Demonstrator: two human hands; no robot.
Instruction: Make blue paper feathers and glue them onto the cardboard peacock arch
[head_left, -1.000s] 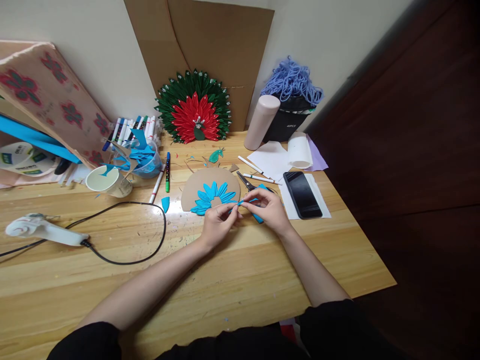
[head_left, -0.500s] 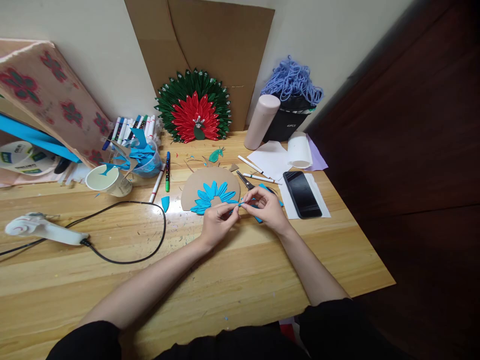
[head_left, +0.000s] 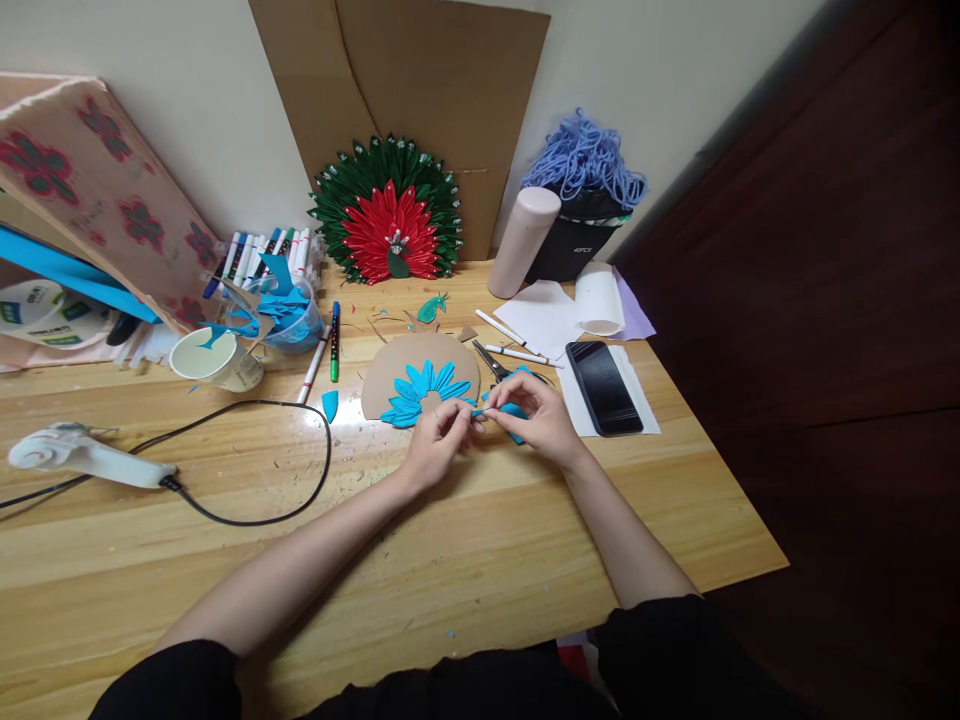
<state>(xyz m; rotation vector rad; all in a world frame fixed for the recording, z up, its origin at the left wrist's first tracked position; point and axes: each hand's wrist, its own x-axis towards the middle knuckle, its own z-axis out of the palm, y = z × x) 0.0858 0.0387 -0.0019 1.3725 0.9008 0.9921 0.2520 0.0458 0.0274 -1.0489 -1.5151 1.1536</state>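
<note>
My left hand (head_left: 439, 440) and my right hand (head_left: 536, 415) meet above the table, fingertips pinched on a small blue paper petal (head_left: 478, 412), mostly covered by the fingers. Just behind them lies a rounded cardboard piece (head_left: 382, 375) with a fan of blue pleated petals (head_left: 428, 380) on its front half. Scissors (head_left: 489, 360) lie partly hidden beyond my right hand. Blue paper pieces (head_left: 517, 437) rest beneath that hand. A single blue petal (head_left: 329, 405) sits left of the cardboard.
A white glue gun (head_left: 90, 455) with a looping black cord lies at left. Nearby stand a paper cup (head_left: 214, 360) and a tub of blue scraps (head_left: 300, 325). A phone (head_left: 604, 388) lies at right. Behind are a red-green peacock craft (head_left: 390, 215) and a pink bottle (head_left: 525, 240).
My left fingers have shifted slightly and curled closer around the small blue petal. My right hand stays nearly in place, still pinching.
</note>
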